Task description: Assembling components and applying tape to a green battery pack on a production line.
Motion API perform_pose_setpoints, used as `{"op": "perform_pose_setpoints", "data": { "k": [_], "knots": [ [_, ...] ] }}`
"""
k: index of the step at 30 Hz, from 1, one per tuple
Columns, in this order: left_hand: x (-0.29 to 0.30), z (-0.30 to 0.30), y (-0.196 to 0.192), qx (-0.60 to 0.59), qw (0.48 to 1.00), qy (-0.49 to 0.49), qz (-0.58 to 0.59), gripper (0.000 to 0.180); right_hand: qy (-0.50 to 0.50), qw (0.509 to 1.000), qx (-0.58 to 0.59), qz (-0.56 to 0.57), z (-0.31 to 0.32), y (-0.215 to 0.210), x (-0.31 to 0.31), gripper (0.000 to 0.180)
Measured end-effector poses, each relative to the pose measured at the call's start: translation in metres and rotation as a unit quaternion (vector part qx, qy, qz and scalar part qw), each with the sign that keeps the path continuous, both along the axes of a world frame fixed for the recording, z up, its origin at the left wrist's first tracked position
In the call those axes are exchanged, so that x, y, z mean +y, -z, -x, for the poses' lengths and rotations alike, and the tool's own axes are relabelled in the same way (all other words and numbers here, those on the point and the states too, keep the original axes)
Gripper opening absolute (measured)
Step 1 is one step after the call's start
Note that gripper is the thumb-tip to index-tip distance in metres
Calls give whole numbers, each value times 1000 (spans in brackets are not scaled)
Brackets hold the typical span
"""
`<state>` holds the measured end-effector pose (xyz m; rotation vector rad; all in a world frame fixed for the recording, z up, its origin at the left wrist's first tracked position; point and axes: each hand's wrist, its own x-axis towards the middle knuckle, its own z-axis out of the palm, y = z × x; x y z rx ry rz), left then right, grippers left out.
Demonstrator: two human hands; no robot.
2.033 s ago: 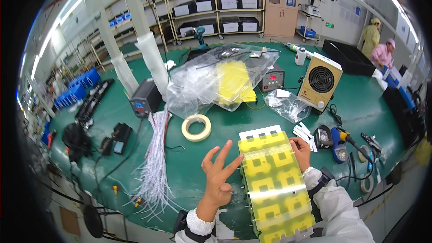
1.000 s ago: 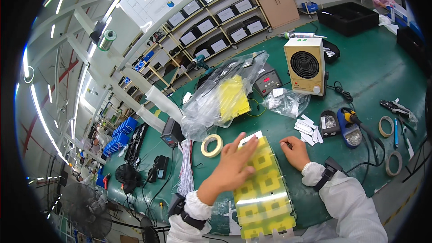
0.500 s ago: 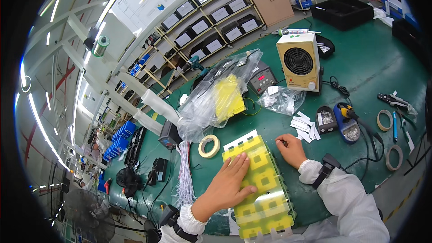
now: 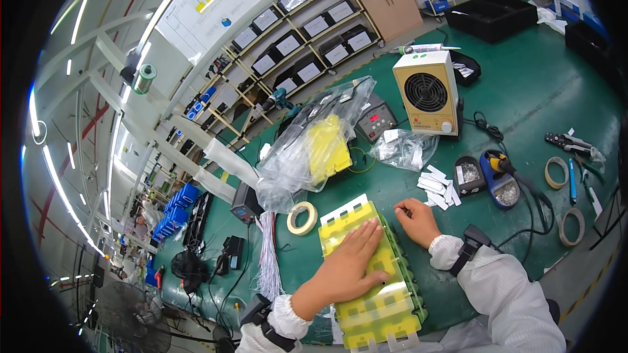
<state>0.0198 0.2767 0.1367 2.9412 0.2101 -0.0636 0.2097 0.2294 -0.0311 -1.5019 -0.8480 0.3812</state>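
Observation:
A long yellow plastic battery-holder-like tray (image 4: 350, 323), with square cutouts and a clear glossy layer over its top, lies on the green table in front of me. White strip material (image 4: 345, 211) shows at its far end. My left hand (image 4: 353, 261) rests flat across the tray's middle, fingers stretched and thumb out to the right. Just right of the tray's far end, my right hand (image 4: 418, 222) is at the table with its fingers curled in. Whether anything is inside those fingers is hidden.
A masking tape roll (image 4: 302, 218) and a bundle of white wires (image 4: 268, 261) lie to the left. Beyond are a bagged yellow part (image 4: 330, 147) and a fan box (image 4: 425, 91). White strips (image 4: 437, 186) and a soldering iron stand (image 4: 500, 180) sit at the right.
My left hand has slid to the right across the tray, still lying flat. The right hand's curled fingers have loosened slightly. The whole view has shifted a little.

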Motion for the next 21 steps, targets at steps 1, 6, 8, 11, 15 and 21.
{"op": "perform_pose_setpoints", "data": {
  "k": [1, 6, 8, 11, 15, 21],
  "knots": [
    [-3, -4, 2, -1, 1000, 0, 14, 86, -4, 1000, 0, 4, 0, 0, -1, 17],
    [10, -10, 3, 14, 999, 11, 37, 83, -11, 1000, -3, 10, 2, -3, -5, 17],
    [10, -3, -2, 15, 999, 10, 28, 83, -11, 1000, 1, 6, 1, 0, -5, 17],
    [12, 16, -11, 20, 999, -1, -31, 78, -8, 1000, -1, 4, 0, 1, -5, 17],
    [14, 39, -23, 22, 998, -50, -27, 72, -18, 1000, 11, 5, -1, 0, -4, 17],
    [18, 54, -22, 22, 996, -86, -18, 70, -13, 1000, 0, 6, -1, 2, -5, 17]
  ]
}}
